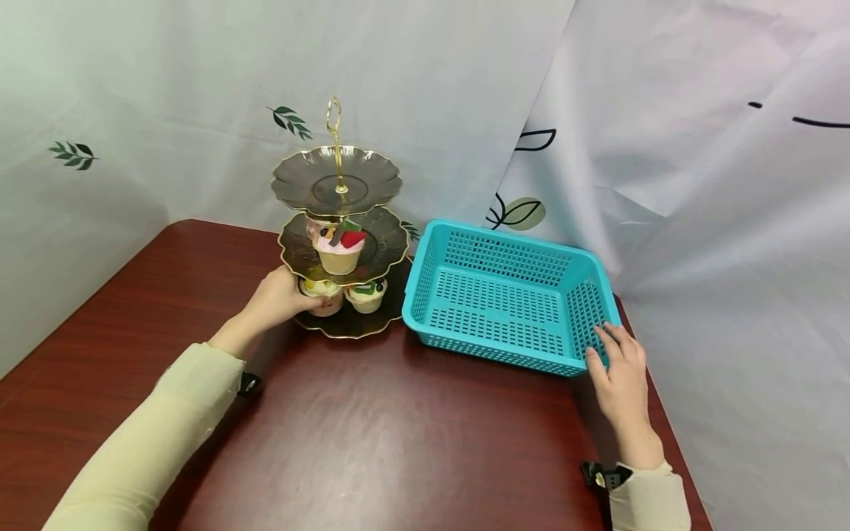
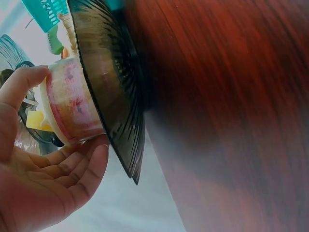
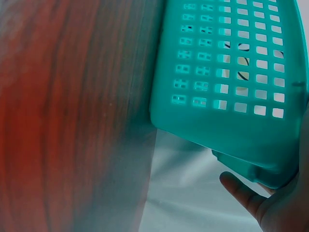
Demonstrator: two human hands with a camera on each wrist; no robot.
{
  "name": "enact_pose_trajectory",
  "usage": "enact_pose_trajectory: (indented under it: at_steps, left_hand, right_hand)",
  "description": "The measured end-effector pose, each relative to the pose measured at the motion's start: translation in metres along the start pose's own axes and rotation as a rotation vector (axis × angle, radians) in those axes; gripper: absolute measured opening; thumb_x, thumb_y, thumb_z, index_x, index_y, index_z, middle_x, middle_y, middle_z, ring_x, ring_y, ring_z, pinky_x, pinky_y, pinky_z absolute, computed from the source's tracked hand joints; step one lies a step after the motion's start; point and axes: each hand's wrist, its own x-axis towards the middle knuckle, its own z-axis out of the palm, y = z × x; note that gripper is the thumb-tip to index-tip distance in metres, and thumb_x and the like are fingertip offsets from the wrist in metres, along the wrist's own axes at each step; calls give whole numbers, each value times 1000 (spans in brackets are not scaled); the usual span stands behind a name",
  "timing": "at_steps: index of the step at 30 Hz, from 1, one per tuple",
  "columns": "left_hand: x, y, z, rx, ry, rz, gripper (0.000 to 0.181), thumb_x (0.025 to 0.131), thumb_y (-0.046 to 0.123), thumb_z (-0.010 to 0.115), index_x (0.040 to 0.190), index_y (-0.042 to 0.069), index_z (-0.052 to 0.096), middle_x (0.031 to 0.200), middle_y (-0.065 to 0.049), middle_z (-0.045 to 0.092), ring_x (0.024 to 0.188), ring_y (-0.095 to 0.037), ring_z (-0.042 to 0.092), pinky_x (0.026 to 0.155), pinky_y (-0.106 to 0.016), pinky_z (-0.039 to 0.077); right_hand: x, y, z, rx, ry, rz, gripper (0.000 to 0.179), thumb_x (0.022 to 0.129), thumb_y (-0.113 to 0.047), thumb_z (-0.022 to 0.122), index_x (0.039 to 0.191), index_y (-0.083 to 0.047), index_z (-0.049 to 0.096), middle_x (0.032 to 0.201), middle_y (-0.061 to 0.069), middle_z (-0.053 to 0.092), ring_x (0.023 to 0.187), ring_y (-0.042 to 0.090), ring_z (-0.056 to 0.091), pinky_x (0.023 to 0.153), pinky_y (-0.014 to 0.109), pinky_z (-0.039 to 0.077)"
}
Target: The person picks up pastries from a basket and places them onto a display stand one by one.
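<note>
A three-tier cake stand [image 1: 337, 181] with dark, gold-rimmed scalloped plates stands at the back left. On its bottom plate, my left hand [image 1: 277, 296] grips a dessert cup [image 2: 72, 101] with pink and cream layers and a yellow topping; thumb and fingers lie on either side of it. Beside that cup sits a cupcake [image 1: 367, 296] with green and dark toppings. The middle plate bears a cupcake [image 1: 339, 254] with pink cream and a red topping, another cup partly hidden behind it. My right hand [image 1: 623, 376] rests at the front right corner of a turquoise basket [image 1: 498, 355], fingers loosely extended over its rim.
The basket is rectangular and perforated, with nothing inside, right of the stand. Both stand on a dark red wooden table [image 1: 398, 442]. White curtains [image 1: 199, 74] with leaf prints hang close behind the table and along its sides.
</note>
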Motion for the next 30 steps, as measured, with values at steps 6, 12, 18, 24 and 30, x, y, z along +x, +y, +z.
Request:
enact_pose_trajectory:
  at_steps: [6,12,18,24,30]
  left_hand:
    - [0,0,5,-57,6,51,60,72,24,79,120,-3,55,109,-26,65,99,-40,62,82,-52,47]
    - [2,-3,13,-116,27,70,63,73,23,79,123,-4,53,113,-29,62,104,-42,59,86,-54,46]
    - [5,-6,17,-152,29,69,62,76,18,78,126,-6,51,122,-30,58,113,-43,55,94,-56,43]
    - [9,-9,19,-230,26,104,67,75,10,78,132,-5,46,130,-27,52,119,-37,50,99,-52,39]
    - [8,-10,17,-207,13,87,68,76,13,78,133,-5,46,131,-30,51,120,-40,50,99,-53,39]
  right_hand:
    - [0,-2,-1,-13,-2,1,45,97,-20,48,133,6,50,142,26,41,133,49,29,102,65,25]
    - [-2,-4,-2,-17,-7,2,45,97,-20,49,134,6,50,143,26,40,133,49,28,102,64,26]
    - [-4,-4,-1,-19,-9,0,45,98,-21,48,134,6,50,143,26,40,133,49,28,101,65,26]
    - [-5,-5,-2,-22,-1,9,45,98,-22,48,134,5,50,143,25,41,134,48,28,101,65,27]
    - [-4,-5,-2,-28,0,10,45,98,-23,48,134,6,50,143,25,41,134,48,28,101,65,27]
